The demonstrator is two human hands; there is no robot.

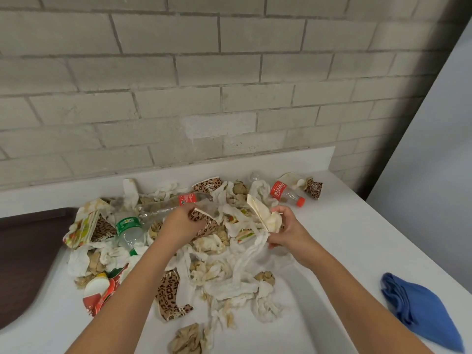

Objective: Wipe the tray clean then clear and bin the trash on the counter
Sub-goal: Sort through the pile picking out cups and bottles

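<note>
Both forearms reached from the bottom of the frame into the trash pile [229, 274] at centre. The left hand [178, 223] had its fingers curled round 1 crushed leopard-print paper cup [204, 222]. The right hand [284, 227] pinched a crumpled cream napkin [268, 218] at the pile's upper right. The dark brown tray [25, 251] lay at the left edge of the frame, its rim just beside the litter. Bare white counter [344, 238] extended right of the pile to the blue cloth [419, 310], which sat near the counter's diagonal right edge.
</note>
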